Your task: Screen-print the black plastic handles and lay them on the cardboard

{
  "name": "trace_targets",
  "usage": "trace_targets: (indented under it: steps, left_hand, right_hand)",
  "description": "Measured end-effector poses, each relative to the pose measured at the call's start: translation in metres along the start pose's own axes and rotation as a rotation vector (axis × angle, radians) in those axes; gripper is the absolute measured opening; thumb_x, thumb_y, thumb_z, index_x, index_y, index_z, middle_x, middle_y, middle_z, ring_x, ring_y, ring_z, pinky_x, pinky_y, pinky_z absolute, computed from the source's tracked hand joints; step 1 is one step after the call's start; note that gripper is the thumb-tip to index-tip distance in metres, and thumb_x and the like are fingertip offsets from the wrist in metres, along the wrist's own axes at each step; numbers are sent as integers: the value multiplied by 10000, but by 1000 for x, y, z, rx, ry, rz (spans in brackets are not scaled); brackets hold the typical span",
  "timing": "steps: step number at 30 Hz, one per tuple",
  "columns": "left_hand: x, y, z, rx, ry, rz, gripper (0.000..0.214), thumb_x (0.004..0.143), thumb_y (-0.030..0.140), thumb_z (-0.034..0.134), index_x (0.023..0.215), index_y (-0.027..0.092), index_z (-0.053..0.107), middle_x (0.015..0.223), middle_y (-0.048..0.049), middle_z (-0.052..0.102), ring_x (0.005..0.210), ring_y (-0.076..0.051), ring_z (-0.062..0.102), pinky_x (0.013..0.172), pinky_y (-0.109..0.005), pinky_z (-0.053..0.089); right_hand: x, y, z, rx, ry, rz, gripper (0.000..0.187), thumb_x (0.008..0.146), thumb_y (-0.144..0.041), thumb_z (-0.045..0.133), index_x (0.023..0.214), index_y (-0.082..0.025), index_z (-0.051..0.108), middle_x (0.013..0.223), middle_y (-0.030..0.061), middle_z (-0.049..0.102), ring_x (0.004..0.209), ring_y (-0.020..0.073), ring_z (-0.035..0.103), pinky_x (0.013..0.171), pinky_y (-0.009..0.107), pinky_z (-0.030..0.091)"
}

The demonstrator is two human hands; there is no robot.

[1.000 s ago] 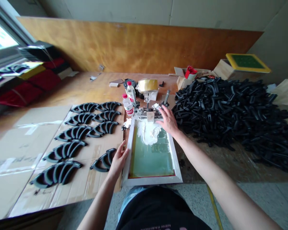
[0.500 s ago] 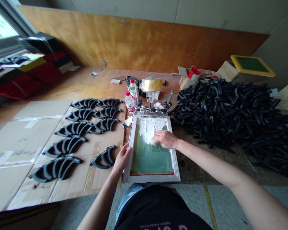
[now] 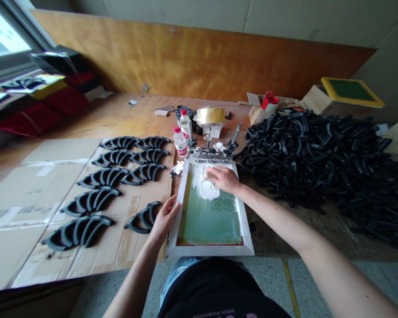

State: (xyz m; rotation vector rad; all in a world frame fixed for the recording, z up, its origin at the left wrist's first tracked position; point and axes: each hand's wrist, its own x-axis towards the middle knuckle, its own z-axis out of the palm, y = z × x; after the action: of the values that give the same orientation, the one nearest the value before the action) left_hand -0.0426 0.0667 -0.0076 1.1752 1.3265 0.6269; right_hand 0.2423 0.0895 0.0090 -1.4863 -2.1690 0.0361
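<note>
A screen printing frame [image 3: 209, 251] with pale metal rails and a green mesh lies in front of me, hinged at its far end to a clamp [image 3: 212, 154]. My left hand [image 3: 166, 215] grips its left rail, the fingers partly hidden by the rail. White ink [image 3: 207, 191] is smeared thickly over the far half of the mesh. Above that ink, my right hand [image 3: 224, 179] is closed on a small pale squeegee [image 3: 211, 175], mostly covered by the fingers. Several curved black plastic handles [image 3: 145, 218] lie beside my left hand.
Rows of black handles [image 3: 102, 176] rest on flattened cardboard [image 3: 29, 187] at left. A large heap of similar parts [image 3: 311, 154] covers the right side. Behind the frame stand two red-capped bottles [image 3: 180, 142] and a roll of yellow tape [image 3: 210, 116]. Boxes [image 3: 313, 99] sit at back right.
My right hand has moved away from me over the mesh, toward the clamp. The frame's near end has come up slightly, with my left hand still at its left rail.
</note>
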Motion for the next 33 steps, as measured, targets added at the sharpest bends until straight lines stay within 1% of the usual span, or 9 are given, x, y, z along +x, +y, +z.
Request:
trace_targets:
  steps: [4, 9, 12, 15, 23, 26, 28, 30, 33]
  left_hand:
    - [-10, 38, -9, -41, 0, 80, 674, 804, 645, 565, 1330, 224, 578, 974, -52, 718, 840, -213, 657, 679, -278, 507]
    - [4, 90, -5, -230, 0, 297, 630, 800, 694, 530, 1156, 191, 661, 1016, -64, 696, 803, -196, 646, 674, -287, 521]
    - [20, 118, 8, -358, -5, 424, 566, 815, 635, 554, 1199, 222, 607, 1117, -61, 663, 948, -205, 642, 706, -279, 534]
    - [29, 124, 23, -456, 69, 423, 535, 849, 594, 531, 1232, 221, 553, 1070, -64, 674, 903, -182, 646, 639, -253, 526]
    - [-7, 7, 81, -395, -237, -246, 556, 818, 594, 604, 1178, 172, 571, 1138, -152, 703, 882, -234, 700, 620, -306, 556]
    - [-23, -30, 73, -456, -137, -295, 476, 778, 579, 654, 1025, 173, 620, 948, -98, 746, 817, -231, 708, 609, -293, 550]
    - [-27, -49, 46, -429, -2, -277, 436, 783, 575, 642, 971, 182, 619, 868, -76, 747, 765, -233, 708, 587, -294, 545]
    - [-28, -70, 5, -378, 148, -264, 394, 858, 550, 542, 964, 177, 612, 893, -88, 744, 753, -230, 710, 598, -304, 552]
    - [-27, -102, -58, -233, 391, -377, 379, 936, 460, 377, 899, 149, 590, 812, -112, 713, 682, -205, 695, 594, -305, 552]
  right_hand:
    - [44, 30, -27, -87, 72, 254, 572, 849, -268, 703, 1388, -300, 514, 965, 31, 651, 853, 185, 603, 763, 280, 468]
    - [14, 87, -49, 59, 295, 571, 325, 938, -227, 527, 1247, -160, 602, 937, 70, 675, 816, 168, 596, 775, 282, 445]
    - [-28, 96, -27, 135, 255, 754, 193, 927, -201, 517, 1021, -111, 659, 877, 102, 682, 780, 179, 596, 722, 289, 442]
    - [-57, 72, 10, 182, 127, 615, 175, 843, -260, 674, 988, -162, 669, 878, 69, 683, 812, 192, 609, 759, 308, 462]
    - [-70, -45, 42, -44, -9, 218, 123, 908, -304, 616, 939, -223, 703, 888, 60, 638, 930, 219, 540, 851, 356, 441]
    - [-77, -72, 44, 22, -132, -134, 210, 967, -355, 514, 1006, -252, 692, 901, 31, 668, 935, 195, 546, 863, 329, 442]
    - [-80, -58, 36, 41, -240, -127, 213, 979, -360, 495, 1041, -300, 690, 945, -18, 697, 958, 157, 566, 899, 282, 440]
    - [-81, -17, 16, -52, -285, 203, 199, 967, -290, 514, 1004, -319, 707, 995, -48, 715, 993, 127, 584, 935, 232, 428]
    - [-84, 61, -24, -204, -192, 546, 321, 927, -124, 451, 1172, -141, 658, 1173, 147, 670, 1122, 241, 566, 1015, 379, 395]
